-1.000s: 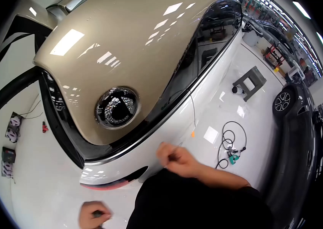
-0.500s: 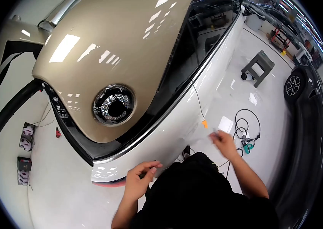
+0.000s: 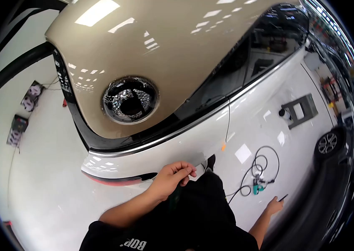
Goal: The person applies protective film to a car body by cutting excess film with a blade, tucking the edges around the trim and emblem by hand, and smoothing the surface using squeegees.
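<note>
My left hand (image 3: 176, 176) is in front of the white car panel (image 3: 160, 152), its fingers pressed together; what they hold, if anything, cannot be made out. Out to the lower right, my right hand (image 3: 274, 206) is closed on a thin dark object (image 3: 283, 197) that points up and right. Beyond my left hand is a beige body panel (image 3: 177, 62) with a round, glittering black part (image 3: 131, 99) in it. An orange tag (image 3: 223, 147) is at the end of a thin line down the white side.
On the floor at right lie a coiled black cable (image 3: 278, 163) and a green tool (image 3: 255, 187). Farther back stands a grey stool (image 3: 308, 109) with a bottle (image 3: 284, 113) beside it. A dark car's wheel (image 3: 327, 143) is at far right. Boxed devices (image 3: 20, 123) lie at left.
My right hand has moved down and right, away from the white panel, and its thin object now shows. My left hand has come up and right. The view has shifted and turned.
</note>
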`<action>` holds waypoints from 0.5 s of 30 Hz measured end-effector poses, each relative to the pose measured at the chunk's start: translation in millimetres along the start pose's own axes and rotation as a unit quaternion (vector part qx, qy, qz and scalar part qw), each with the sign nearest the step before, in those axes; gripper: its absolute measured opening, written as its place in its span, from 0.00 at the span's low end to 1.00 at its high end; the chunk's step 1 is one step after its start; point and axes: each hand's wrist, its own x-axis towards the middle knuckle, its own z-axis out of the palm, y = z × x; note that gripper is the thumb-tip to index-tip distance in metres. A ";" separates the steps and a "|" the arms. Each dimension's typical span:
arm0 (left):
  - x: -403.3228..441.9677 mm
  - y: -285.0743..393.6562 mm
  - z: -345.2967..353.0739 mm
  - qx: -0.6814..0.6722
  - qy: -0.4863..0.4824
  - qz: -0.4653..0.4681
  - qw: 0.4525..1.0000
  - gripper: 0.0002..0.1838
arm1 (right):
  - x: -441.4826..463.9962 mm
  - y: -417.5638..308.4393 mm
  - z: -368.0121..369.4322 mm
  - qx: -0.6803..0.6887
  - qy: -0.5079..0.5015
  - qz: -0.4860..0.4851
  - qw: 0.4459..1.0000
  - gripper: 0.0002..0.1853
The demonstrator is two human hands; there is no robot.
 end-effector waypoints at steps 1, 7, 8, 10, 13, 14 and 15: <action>5.9 -0.2 8.0 0.000 0.011 0.006 1.000 0.11 | 14.2 -40.6 11.3 0.021 -0.009 0.012 1.000 0.22; 65.0 1.1 61.1 -0.055 0.090 0.024 0.994 0.13 | 68.9 -332.9 -12.7 0.577 -0.184 -0.004 0.795 0.15; 73.2 1.0 77.3 -0.049 0.077 0.048 0.995 0.14 | 73.1 -372.7 -26.0 0.645 -0.186 -0.028 0.741 0.11; 90.7 7.1 112.2 -0.051 0.081 0.116 0.989 0.14 | 85.7 -424.3 -41.6 0.700 -0.256 -0.124 0.655 0.07; 89.5 33.6 144.9 -0.050 0.053 0.172 0.982 0.15 | 97.2 -471.3 -84.2 0.692 -0.462 -0.271 0.483 0.05; 86.2 41.8 152.5 -0.051 0.038 0.187 0.980 0.15 | 91.9 -483.3 -100.6 0.671 -0.517 -0.305 0.436 0.05; 81.3 46.7 157.4 -0.052 0.036 0.213 0.975 0.15 | 87.7 -491.7 -107.3 0.652 -0.576 -0.353 0.343 0.07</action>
